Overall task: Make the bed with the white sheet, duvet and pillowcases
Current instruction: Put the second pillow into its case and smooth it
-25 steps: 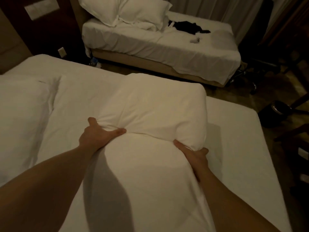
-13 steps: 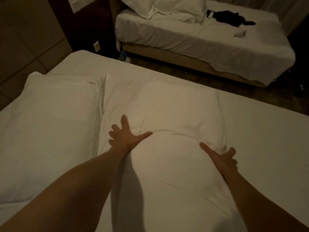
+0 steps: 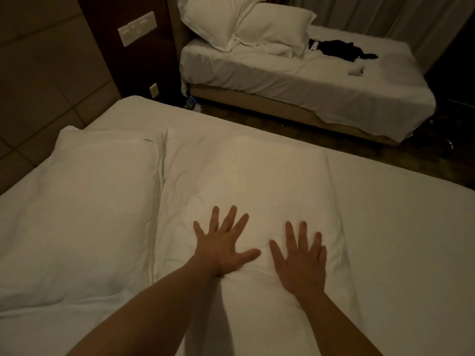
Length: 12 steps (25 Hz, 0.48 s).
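Note:
A white pillow (image 3: 252, 181) in its case lies flat on the near bed (image 3: 401, 240), which is covered in white sheet. My left hand (image 3: 223, 242) presses on the pillow's near part with fingers spread flat. My right hand (image 3: 299, 258) lies flat beside it on the same pillow, fingers straight. A second white pillow (image 3: 77, 209) lies to the left, its edge touching the first one.
A second bed (image 3: 295, 78) stands across a strip of dark floor (image 3: 282, 122), with two pillows, a black garment (image 3: 336, 48) and a small white item on it. A padded headboard wall and a switch panel (image 3: 137, 28) are at the left.
Both hands let go of the pillow's near edge and moved onto its top, now flat and close together. The pillow has settled down beside the left pillow. My view shifted left.

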Each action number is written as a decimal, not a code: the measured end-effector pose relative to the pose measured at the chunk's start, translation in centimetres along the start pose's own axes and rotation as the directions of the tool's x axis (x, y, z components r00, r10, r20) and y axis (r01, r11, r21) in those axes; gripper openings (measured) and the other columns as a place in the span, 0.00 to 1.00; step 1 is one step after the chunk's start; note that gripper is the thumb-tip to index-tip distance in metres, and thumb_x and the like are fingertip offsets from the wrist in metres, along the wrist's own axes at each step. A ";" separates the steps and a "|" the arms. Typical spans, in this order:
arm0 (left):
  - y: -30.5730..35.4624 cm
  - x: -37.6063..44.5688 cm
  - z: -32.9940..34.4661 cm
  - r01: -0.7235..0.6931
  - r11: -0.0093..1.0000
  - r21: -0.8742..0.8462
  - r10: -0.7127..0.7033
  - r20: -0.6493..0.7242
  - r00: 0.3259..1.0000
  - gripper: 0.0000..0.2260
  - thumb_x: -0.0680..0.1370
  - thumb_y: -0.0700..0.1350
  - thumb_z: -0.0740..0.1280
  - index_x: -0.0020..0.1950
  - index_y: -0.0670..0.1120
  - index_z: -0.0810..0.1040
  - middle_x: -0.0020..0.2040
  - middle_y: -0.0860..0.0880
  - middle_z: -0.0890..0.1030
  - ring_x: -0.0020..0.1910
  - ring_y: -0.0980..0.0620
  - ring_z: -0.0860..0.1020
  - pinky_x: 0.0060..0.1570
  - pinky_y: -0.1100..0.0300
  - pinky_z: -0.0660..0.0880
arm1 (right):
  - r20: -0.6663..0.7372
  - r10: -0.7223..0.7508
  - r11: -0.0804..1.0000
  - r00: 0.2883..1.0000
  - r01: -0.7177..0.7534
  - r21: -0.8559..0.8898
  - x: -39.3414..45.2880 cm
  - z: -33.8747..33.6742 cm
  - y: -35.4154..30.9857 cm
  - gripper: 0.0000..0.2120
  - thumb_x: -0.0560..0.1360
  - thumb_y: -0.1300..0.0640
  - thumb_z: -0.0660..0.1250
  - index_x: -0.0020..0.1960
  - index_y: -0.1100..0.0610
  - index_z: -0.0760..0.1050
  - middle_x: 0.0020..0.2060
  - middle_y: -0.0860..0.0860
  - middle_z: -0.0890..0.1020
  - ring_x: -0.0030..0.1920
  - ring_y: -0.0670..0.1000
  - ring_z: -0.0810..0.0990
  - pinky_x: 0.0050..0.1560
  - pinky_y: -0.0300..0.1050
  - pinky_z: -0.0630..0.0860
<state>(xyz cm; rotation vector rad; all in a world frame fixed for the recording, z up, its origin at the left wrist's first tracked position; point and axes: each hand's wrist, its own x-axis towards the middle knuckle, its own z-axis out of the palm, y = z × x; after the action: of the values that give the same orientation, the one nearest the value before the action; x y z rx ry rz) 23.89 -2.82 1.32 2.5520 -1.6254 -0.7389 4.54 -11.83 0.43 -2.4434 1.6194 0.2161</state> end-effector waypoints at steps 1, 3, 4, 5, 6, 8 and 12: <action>0.0 -1.4 0.6 0.044 0.999 -0.017 -0.044 -0.010 0.999 0.44 0.68 0.82 0.46 0.78 0.67 0.34 0.78 0.60 0.30 0.77 0.44 0.27 0.68 0.25 0.36 | -0.003 0.007 1.000 1.000 -0.007 -0.011 -1.1 0.2 0.3 0.38 0.73 0.26 0.30 0.79 0.39 0.33 0.81 0.49 0.40 0.80 0.63 0.42 0.78 0.62 0.44; -0.1 -4.1 1.7 0.136 0.988 -0.071 -0.138 -0.022 0.990 0.44 0.67 0.83 0.45 0.77 0.67 0.33 0.78 0.60 0.30 0.77 0.43 0.28 0.69 0.25 0.36 | 0.028 0.022 1.000 0.999 -0.021 -0.007 -3.3 0.4 1.0 0.37 0.74 0.26 0.31 0.79 0.39 0.33 0.81 0.49 0.40 0.79 0.64 0.41 0.78 0.62 0.43; -0.2 -5.3 2.2 0.173 0.980 -0.096 -0.176 -0.024 0.984 0.44 0.67 0.83 0.44 0.77 0.68 0.32 0.78 0.60 0.29 0.77 0.42 0.29 0.69 0.25 0.37 | 0.052 0.020 1.000 0.998 -0.020 0.008 -4.4 0.4 1.3 0.36 0.75 0.26 0.33 0.79 0.39 0.33 0.81 0.49 0.39 0.79 0.64 0.40 0.78 0.62 0.42; -0.2 -6.6 2.5 0.206 0.971 -0.120 -0.210 -0.018 0.978 0.44 0.66 0.83 0.44 0.76 0.68 0.31 0.77 0.60 0.29 0.77 0.41 0.29 0.69 0.25 0.38 | 0.074 0.019 1.000 0.997 -0.020 0.017 -5.7 0.4 1.5 0.36 0.76 0.27 0.35 0.79 0.39 0.33 0.81 0.49 0.38 0.79 0.64 0.40 0.78 0.62 0.41; -0.2 -7.7 2.8 0.240 0.960 -0.145 -0.244 -0.008 0.970 0.45 0.66 0.84 0.43 0.76 0.68 0.31 0.77 0.60 0.28 0.78 0.40 0.30 0.69 0.24 0.39 | 0.086 0.019 1.000 0.996 -0.021 0.022 -7.0 0.3 1.7 0.36 0.76 0.27 0.36 0.79 0.40 0.33 0.81 0.49 0.38 0.79 0.65 0.39 0.77 0.62 0.41; -0.1 -9.8 3.4 0.309 0.926 -0.218 -0.316 0.003 0.949 0.46 0.65 0.84 0.44 0.76 0.67 0.30 0.78 0.60 0.29 0.78 0.39 0.31 0.70 0.25 0.41 | 0.079 -0.002 1.000 0.997 0.000 0.024 -9.7 0.4 1.7 0.35 0.77 0.28 0.36 0.79 0.40 0.33 0.81 0.50 0.37 0.79 0.65 0.39 0.77 0.63 0.43; -0.6 -14.5 4.9 0.447 0.811 -0.376 -0.452 0.081 0.888 0.48 0.64 0.84 0.47 0.76 0.67 0.29 0.79 0.57 0.31 0.79 0.35 0.37 0.71 0.26 0.45 | 0.055 -0.040 0.999 0.998 0.039 0.015 -14.0 1.2 1.9 0.37 0.73 0.26 0.30 0.78 0.38 0.32 0.81 0.48 0.38 0.79 0.64 0.41 0.77 0.62 0.44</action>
<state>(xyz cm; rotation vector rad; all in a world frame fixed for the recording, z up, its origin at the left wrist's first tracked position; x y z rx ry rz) 17.42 11.01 2.26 2.6340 -0.7485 -0.9525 -2.69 0.23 2.38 -2.4341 1.5435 0.2623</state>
